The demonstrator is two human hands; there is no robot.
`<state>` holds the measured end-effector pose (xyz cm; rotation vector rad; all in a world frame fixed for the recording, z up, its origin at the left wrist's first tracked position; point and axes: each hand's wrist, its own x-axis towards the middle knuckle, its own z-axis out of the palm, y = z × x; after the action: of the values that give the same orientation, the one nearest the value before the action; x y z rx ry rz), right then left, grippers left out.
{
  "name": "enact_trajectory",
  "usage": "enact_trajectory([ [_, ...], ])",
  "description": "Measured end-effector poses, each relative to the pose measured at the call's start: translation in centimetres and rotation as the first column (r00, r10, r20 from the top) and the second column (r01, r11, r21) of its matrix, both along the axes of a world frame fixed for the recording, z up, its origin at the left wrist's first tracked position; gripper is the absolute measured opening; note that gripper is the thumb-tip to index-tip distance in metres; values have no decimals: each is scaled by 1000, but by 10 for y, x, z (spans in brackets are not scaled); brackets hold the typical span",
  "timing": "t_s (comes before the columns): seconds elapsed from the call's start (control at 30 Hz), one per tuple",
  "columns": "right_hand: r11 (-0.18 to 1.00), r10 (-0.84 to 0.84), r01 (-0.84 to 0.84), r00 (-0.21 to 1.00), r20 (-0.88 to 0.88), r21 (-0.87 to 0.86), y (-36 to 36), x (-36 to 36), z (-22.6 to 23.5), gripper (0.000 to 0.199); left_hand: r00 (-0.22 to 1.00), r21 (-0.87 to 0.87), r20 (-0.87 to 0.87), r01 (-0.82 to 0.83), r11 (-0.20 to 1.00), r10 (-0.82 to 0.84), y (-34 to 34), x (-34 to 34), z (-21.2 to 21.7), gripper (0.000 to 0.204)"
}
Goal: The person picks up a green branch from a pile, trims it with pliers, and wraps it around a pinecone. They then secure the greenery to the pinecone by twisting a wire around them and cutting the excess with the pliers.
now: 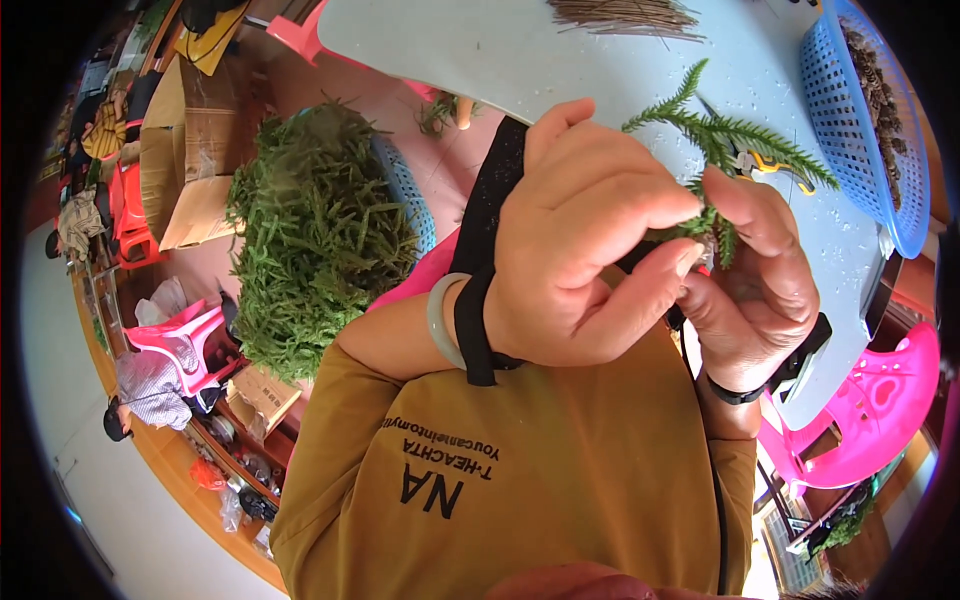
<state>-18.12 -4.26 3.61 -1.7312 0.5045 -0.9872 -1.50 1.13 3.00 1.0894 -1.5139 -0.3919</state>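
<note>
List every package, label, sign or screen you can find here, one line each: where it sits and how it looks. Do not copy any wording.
Cardboard box: upper left on the floor, large, brown, flaps open.
Small carton: lower left, beside the pink stool, tan, flat.
Printed lettering: on the mustard shirt, dark.
No screens or signs visible.

The person wears a mustard-brown top with long sleeves (560,470), pushed back a little from both wrists. Dark printed lettering runs across the cloth in 2 sizes, large block letters and smaller lines beside them. On the left wrist sits a smooth, pale grey-green bangle (437,322), round and glossy. Next to it a broad black strap (472,330) wraps the left hand (585,250) at the wrist, and a long black band rises from it up the back of the hand. The right hand (755,285) carries a thin black wristband (735,395) and a black strap piece at its outer edge. A thin black cable (718,500) runs down along the right sleeve.
</note>
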Motion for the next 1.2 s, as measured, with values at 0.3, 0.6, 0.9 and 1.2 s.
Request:
enact_trajectory([
  [0.3,998,33,-43,984,177,53,-3,4,-2,57,988,-29,-118,-102,994,98,-4,-10,0,18],
  [0.6,993,62,-60,998,14,-99,-4,3,-1,59,971,0,2,-241,971,241,-2,-9,6,16],
  [0.9,995,32,-33,999,-16,-97,1,6,-1,58,958,-56,-108,-271,961,264,-5,-12,0,16],
  [1.2,987,-64,57,997,-43,-153,4,13,-6,59,943,-151,-68,-333,931,326,-11,-13,-7,18],
])
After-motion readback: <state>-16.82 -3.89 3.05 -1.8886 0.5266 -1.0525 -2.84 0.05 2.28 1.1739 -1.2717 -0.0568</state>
